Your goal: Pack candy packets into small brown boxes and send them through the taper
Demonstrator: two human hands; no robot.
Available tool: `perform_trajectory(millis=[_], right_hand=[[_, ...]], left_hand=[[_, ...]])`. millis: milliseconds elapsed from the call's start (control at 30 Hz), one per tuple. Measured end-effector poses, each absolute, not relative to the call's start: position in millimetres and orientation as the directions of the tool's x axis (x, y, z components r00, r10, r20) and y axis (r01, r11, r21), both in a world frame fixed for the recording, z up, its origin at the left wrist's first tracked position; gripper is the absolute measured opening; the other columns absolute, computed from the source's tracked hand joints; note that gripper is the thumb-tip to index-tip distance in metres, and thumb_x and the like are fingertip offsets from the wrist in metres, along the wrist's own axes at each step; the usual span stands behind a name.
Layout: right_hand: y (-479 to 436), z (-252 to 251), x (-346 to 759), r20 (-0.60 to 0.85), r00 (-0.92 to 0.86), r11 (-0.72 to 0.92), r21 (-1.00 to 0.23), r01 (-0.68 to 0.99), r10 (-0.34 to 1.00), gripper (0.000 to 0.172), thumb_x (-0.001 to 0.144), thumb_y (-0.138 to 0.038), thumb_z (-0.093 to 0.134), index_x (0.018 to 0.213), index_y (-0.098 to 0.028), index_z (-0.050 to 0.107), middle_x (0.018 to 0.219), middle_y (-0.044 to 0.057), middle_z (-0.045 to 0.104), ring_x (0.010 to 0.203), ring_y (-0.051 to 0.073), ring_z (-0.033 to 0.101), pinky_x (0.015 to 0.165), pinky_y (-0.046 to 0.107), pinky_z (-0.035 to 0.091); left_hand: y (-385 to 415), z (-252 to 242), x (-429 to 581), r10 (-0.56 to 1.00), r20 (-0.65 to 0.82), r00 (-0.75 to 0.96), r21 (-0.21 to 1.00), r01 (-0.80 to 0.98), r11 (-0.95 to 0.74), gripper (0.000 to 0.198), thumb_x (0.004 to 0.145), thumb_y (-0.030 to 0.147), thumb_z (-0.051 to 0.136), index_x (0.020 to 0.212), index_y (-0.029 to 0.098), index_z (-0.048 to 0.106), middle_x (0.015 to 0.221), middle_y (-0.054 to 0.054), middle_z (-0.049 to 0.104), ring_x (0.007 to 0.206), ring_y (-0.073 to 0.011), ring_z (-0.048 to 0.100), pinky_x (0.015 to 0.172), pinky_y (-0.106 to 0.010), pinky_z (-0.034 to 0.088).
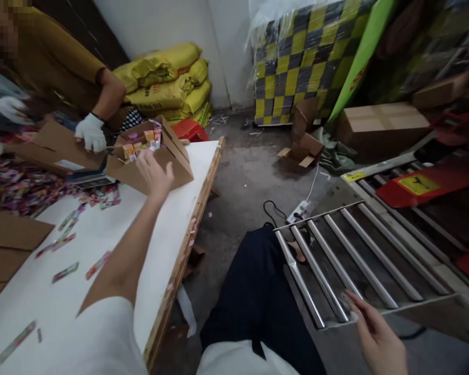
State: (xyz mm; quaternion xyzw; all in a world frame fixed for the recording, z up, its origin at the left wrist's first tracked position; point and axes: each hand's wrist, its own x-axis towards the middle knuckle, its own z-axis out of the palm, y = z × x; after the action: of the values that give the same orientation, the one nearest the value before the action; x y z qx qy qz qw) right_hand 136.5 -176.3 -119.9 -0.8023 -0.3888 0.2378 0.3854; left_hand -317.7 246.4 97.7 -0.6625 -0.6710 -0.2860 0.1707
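Note:
My left hand (155, 172) reaches far across the white table (101, 245) and rests on the near wall of an open cardboard box (168, 161) that holds several small bright packets (140, 143). Its fingers curl over the rim; whether they pinch anything stays hidden. My right hand (375, 333) lies low at the right, fingers spread, fingertips touching the near end of a steel roller conveyor (359, 260). Across the table a person's white-gloved hand (90, 133) rests on another cardboard box (54, 146).
Loose packets (23, 187) pile at the table's left, and flat cardboard (8, 245) lies near me. Yellow sacks (168, 83), a red stool (190, 129), boxes (379, 127), a power strip (300, 211) and a wrapped checkered pallet stack (297, 62) fill the floor beyond.

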Motion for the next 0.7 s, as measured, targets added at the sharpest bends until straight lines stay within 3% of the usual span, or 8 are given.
perform_trajectory(millis=[100,200,267,367,467,567,633,700], right_hand=[[-173.1,-116.7,108.9,-0.084,0.548,-0.364,-0.828,0.426,0.832,0.046,0.080,-0.058,0.056,0.103,-0.025,0.077,0.109,0.010,0.078,0.099,0.031,0.076,0.085,0.040,0.063],[-170.0,-110.8,73.1,-0.115,0.491,-0.336,-0.858,0.389,0.863,0.040,0.081,-0.053,0.057,0.101,-0.025,0.078,0.107,0.010,0.079,0.096,0.029,0.076,0.083,0.038,0.064],[-163.6,-105.0,51.0,-0.153,0.432,-0.326,-0.873,0.362,0.889,0.038,0.082,-0.050,0.057,0.102,-0.026,0.079,0.107,0.010,0.079,0.096,0.028,0.076,0.085,0.039,0.064],[-140.8,-96.4,22.2,-0.223,0.297,-0.309,-0.908,0.284,0.929,0.036,0.086,-0.046,0.056,0.106,-0.025,0.078,0.110,0.011,0.077,0.103,0.028,0.074,0.093,0.041,0.061],[-97.0,-90.8,-12.4,-0.268,0.172,-0.295,-0.943,0.154,0.948,0.036,0.085,-0.043,0.059,0.108,-0.022,0.076,0.111,0.011,0.077,0.104,0.027,0.072,0.098,0.044,0.056],[-39.8,-83.9,-67.8,-0.311,0.020,-0.309,-0.949,-0.061,0.950,0.040,0.077,-0.046,0.071,0.109,-0.021,0.075,0.111,0.011,0.076,0.101,0.026,0.071,0.099,0.046,0.054],[-5.4,-74.3,-114.5,-0.378,-0.103,-0.391,-0.878,-0.276,0.920,0.051,0.070,-0.049,0.080,0.113,-0.022,0.071,0.115,0.010,0.074,0.105,0.025,0.069,0.097,0.045,0.054],[19.5,-60.6,-159.2,-0.431,-0.238,-0.490,-0.707,-0.510,0.870,0.059,0.069,-0.055,0.082,0.118,-0.026,0.067,0.120,0.007,0.072,0.109,0.024,0.068,0.090,0.041,0.057]], left_hand=[[286.1,126.9,-359.4,0.909,0.413,-0.049,0.029,0.999,0.041,0.051,0.089,0.031,0.061,0.131,0.006,0.048,0.142,-0.020,0.047,0.134,-0.0377,0.040,0.116,-0.059,0.029],[303.0,136.4,-383.4,0.966,0.258,-0.021,0.021,1.000,0.016,0.025,0.092,0.034,0.056,0.101,0.011,0.060,0.108,-0.008,0.063,0.109,-0.0274,0.054,0.107,-0.051,0.043],[301.5,137.3,-396.5,0.965,0.261,-0.014,0.054,0.999,0.000,0.025,0.092,0.038,0.054,0.088,0.013,0.059,0.091,-0.002,0.061,0.095,-0.0198,0.053,0.102,-0.042,0.047],[280.2,138.9,-418.0,0.953,0.302,-0.022,0.117,0.993,-0.014,0.033,0.089,0.046,0.052,0.086,0.014,0.059,0.082,0.002,0.058,0.084,-0.0136,0.049,0.096,-0.034,0.049],[237.4,144.1,-436.2,0.929,0.370,-0.002,0.276,0.955,-0.108,0.038,0.080,0.056,0.056,0.089,0.020,0.062,0.080,0.007,0.059,0.081,-0.0131,0.050,0.089,-0.033,0.050],[179.3,151.8,-440.1,0.904,0.426,0.024,0.367,0.909,-0.198,0.028,0.075,0.055,0.063,0.084,0.030,0.066,0.080,0.013,0.063,0.081,-0.0169,0.056,0.085,-0.038,0.050],[137.1,156.5,-432.2,0.885,0.464,0.038,0.358,0.906,-0.227,0.017,0.074,0.054,0.064,0.083,0.040,0.070,0.076,0.014,0.064,0.077,-0.0204,0.059,0.080,-0.041,0.051],[95.9,159.2,-417.0,0.853,0.507,0.125,0.273,0.915,-0.297,0.019,0.075,0.052,0.062,0.091,0.058,0.070,0.072,0.015,0.065,0.072,-0.0250,0.063,0.073,-0.044,0.053]])
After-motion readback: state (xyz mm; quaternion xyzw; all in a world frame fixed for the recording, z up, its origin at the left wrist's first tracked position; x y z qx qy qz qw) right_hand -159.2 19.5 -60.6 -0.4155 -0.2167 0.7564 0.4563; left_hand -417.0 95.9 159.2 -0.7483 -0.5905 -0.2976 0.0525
